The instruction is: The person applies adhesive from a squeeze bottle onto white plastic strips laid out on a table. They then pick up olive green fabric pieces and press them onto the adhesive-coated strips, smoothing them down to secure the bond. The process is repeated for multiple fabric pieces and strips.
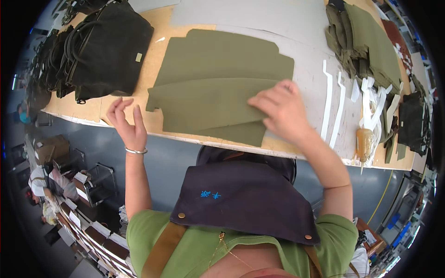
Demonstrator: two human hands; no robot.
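An olive-green fabric panel [204, 104] lies over another olive panel [222, 51] on the table in front of me. A slanting layer of the same cloth shows along its near side. My right hand [280, 111] is at the right end of the upper panel, fingers curled and fingertips on the cloth; part of the grip is hidden by the hand. My left hand [126, 123] is raised at the table's front edge, left of the panels. Its fingers are apart and nothing is in them.
Dark handbags [109, 51] stand at the left of the table [104, 109]. White strips [327, 99] lie right of the panels. Farther right are stacked olive pieces [371, 39], a bundle of white strips [373, 106] and a pointed tool with an amber handle [364, 141] at the front edge.
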